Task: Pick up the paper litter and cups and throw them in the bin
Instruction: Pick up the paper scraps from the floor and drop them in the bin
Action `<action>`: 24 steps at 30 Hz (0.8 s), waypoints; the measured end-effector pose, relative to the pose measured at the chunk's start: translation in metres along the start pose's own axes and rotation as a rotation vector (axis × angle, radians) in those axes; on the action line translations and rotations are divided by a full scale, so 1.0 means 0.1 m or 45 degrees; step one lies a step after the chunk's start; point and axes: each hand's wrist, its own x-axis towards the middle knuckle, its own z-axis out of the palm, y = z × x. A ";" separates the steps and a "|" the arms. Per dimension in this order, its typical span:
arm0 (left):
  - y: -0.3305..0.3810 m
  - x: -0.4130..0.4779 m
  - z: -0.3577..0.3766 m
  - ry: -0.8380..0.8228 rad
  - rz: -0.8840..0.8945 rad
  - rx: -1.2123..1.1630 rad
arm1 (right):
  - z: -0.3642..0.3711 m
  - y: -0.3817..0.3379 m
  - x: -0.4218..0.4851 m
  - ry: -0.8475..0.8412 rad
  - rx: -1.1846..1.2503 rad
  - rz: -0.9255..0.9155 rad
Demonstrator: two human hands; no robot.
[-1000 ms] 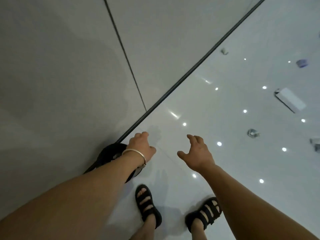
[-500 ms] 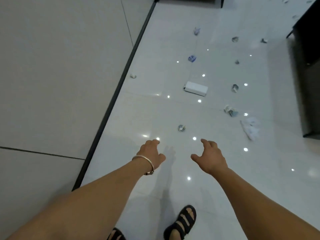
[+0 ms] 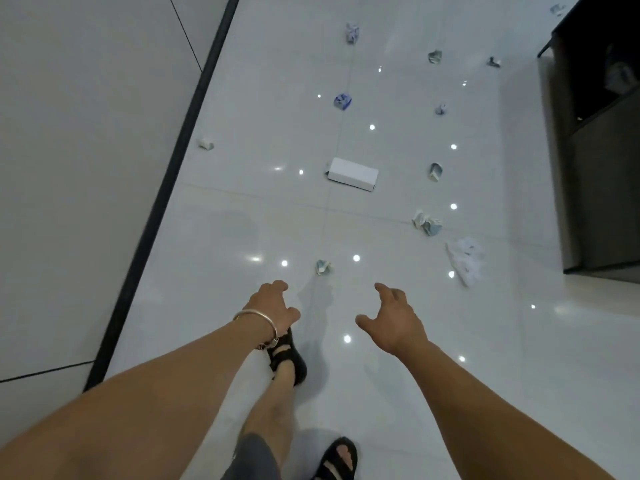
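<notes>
Left hand [image 3: 272, 304] with bracelet [image 3: 258, 318] at the wrist, loosely curled, palm down, nothing in it. Right hand [image 3: 394, 318] slack, fingers spread, likewise holding nothing. Nearest litter: small crumpled scrap [image 3: 323, 267] on the glossy floor [image 3: 242, 220], straight ahead, just beyond the fingertips and between the two hands, a touch nearer the left one. Too balled up for any clear long axis; probably a plain top-down pinch, either hand. Further on, white box [image 3: 352, 174], long axis left-right across the path, slightly skewed. More to the right: crumpled wad [image 3: 427, 223], then flat tissue [image 3: 465, 259] near the dark cabinet [image 3: 602, 168]. No bin in view. No readable writing: blue print on the blue scrap [image 3: 343, 101] and a few others, too small to make out; visible box faces blank.
</notes>
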 end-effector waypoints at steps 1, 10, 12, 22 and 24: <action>-0.01 0.18 -0.03 -0.018 -0.003 -0.023 | 0.01 -0.05 0.19 -0.013 -0.019 0.009; -0.34 1.75 -0.06 -0.010 -0.069 -0.074 | 0.58 -0.38 2.05 -0.141 -0.081 0.010; -0.43 2.10 0.10 -0.011 -0.102 -0.071 | 0.82 -0.30 2.44 -0.149 -0.070 -0.009; -0.72 3.47 1.34 -0.086 -0.139 -0.049 | 1.99 0.36 4.22 -0.120 -0.127 -0.039; -0.80 3.60 1.49 -0.104 -0.166 -0.052 | 2.17 0.39 4.45 -0.112 -0.056 -0.027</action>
